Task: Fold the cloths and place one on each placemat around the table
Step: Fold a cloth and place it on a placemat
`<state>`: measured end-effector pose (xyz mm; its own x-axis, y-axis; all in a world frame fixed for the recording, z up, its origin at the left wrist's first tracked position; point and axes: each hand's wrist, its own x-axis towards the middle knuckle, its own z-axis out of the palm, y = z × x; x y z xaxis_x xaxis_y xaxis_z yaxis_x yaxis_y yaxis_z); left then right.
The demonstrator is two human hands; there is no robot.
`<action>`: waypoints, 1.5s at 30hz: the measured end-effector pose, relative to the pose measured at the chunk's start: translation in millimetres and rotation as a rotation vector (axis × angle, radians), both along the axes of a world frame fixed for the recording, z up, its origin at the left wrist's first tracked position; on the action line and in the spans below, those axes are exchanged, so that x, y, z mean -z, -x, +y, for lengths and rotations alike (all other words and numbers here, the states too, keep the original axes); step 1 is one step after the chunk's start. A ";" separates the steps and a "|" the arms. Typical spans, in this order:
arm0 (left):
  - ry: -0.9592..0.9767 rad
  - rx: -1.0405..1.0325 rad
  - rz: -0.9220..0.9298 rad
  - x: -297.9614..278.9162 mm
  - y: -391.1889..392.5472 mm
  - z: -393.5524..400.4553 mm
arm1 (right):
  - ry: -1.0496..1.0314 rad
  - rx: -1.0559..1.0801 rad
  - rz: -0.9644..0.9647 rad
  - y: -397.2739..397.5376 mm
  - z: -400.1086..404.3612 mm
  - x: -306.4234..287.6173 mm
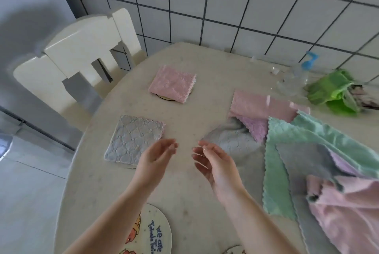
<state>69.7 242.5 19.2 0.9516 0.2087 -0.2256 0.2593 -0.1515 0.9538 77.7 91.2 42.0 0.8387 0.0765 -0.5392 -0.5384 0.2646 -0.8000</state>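
Cream-coloured and faintly speckled, the bench (184, 97) carries everything I see, and I take the folded grey cloth (134, 139) as my landmark. It lies as a neat square on a placemat that I can barely see: only a thin edge peeks out at its near side.

Beyond the grey cloth, toward the tiled wall (246, 3), a folded pink cloth (173, 83) sits on a second placemat (164, 97), whose rim shows under the cloth's near edge.

Nearer me than the grey cloth, a round placemat (155, 231) lies bare at the bench edge. It is printed with cartoon figures and I can read "we are"; the line below it is too slanted to make out.

To the right of the grey cloth lies a loose heap of unfolded cloths (307, 151) in pink, grey and green, overlapping one another.

Far right of the grey cloth, near the wall, stands a clear plastic bottle (295, 77) with a blue top; I cannot tell its contents. Beside it lies a crumpled green bag (336, 93).

My left hand (155, 156) hovers just right of the grey cloth, fingers loosely spread, holding nothing. My right hand (215, 163) faces it, also spread and empty, close to the heap.

A cream chair (82, 48) stands left of the pink cloth.
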 end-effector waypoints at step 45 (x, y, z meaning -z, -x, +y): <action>-1.038 0.431 -0.789 71.8 48.9 -333.5 | 1.715 -0.457 -1.123 80.5 -402.7 10.0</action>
